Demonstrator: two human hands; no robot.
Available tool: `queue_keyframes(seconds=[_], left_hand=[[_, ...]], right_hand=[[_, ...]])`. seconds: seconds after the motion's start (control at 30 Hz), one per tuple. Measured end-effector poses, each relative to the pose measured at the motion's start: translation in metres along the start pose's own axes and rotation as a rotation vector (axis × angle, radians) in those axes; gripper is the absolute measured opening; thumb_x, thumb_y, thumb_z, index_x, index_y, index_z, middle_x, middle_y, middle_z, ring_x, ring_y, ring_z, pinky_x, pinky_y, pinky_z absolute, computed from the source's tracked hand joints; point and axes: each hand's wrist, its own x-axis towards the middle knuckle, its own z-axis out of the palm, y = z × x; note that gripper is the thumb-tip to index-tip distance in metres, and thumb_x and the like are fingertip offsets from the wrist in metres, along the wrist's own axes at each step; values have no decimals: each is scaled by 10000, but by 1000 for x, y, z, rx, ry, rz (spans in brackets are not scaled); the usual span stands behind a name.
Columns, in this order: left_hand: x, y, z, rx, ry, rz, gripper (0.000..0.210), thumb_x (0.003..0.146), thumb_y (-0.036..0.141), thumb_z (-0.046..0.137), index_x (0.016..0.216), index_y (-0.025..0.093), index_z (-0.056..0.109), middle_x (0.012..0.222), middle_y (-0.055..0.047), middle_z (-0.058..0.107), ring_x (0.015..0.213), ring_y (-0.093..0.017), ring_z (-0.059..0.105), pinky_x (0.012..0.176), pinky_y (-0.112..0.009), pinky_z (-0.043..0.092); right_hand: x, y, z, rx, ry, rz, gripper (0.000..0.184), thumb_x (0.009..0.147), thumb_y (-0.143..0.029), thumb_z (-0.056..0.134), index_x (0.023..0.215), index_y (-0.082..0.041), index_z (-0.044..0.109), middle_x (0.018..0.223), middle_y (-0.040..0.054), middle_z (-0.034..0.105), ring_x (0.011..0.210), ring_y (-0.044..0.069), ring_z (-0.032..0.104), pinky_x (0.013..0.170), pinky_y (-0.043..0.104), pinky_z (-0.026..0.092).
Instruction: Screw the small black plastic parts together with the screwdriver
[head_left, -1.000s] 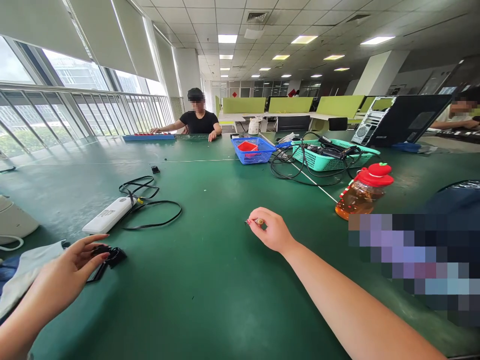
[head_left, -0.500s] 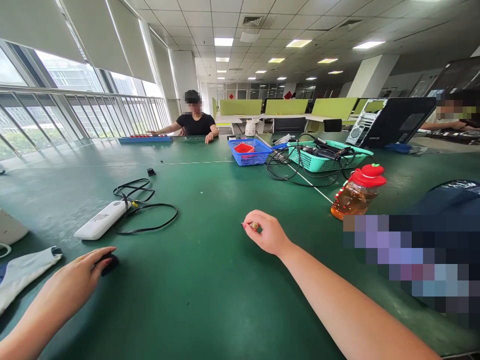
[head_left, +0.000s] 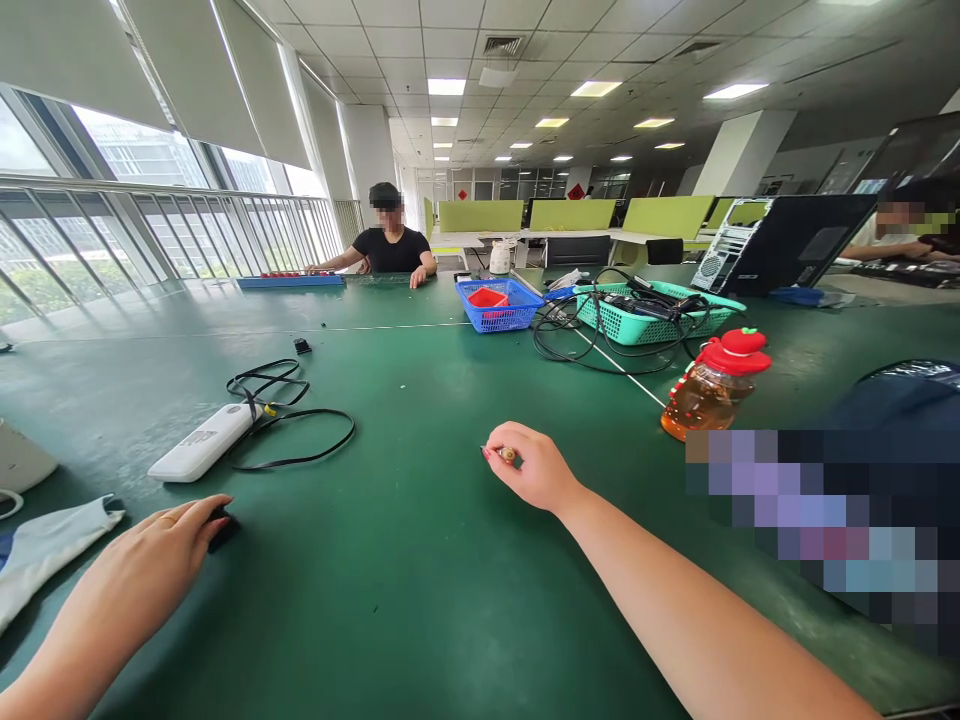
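My left hand (head_left: 161, 555) rests low at the left of the green table (head_left: 420, 580), fingers closed on a small black object (head_left: 223, 530) mostly hidden under them. Close to that wrist lies a pale blue-and-white cloth item (head_left: 67, 535). Near the middle of the table, my right hand (head_left: 534, 465) is closed in a pinch around a small thin thing with a round tan end (head_left: 508, 454). A dark tip shows by the thumb; its exact kind cannot be made out. Beyond my left hand lies a white power strip (head_left: 206, 442) with a black cable (head_left: 311, 462).
A red-capped bottle (head_left: 709, 395) stands right of my right hand. Farther back are a blue basket (head_left: 499, 325), a green basket (head_left: 637, 328) with cables and a black computer case (head_left: 799, 240). A person (head_left: 390, 245) sits at the far end, near a blue tray (head_left: 289, 282).
My left hand has turned slightly over the black object, covering its near side more. My right hand stays almost where it was, still pinching the thin thing.
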Motion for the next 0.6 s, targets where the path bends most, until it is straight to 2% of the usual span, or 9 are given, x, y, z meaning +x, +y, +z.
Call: queue_keyframes(seconds=[0.13,0.6], left_hand=[[-3,4,1,71,62,12,634,920,479,210,1265,97,580,1169,-162,699,1004,-335,670,946,-452,458],[1,-5,6,-95,3,-51,595,887,487,270,1219,146,627,1085,-144,728,1000,-325,671,944,-459,470]], right_hand=[[0,0,-1,-3,1,2,161,874,-225,518,726,-216,583,796,28,649,621,115,558,596,244,455],[0,0,0,-6,-1,4,164,873,-225,516,725,-216,584,793,24,645,594,108,534,582,240,447]])
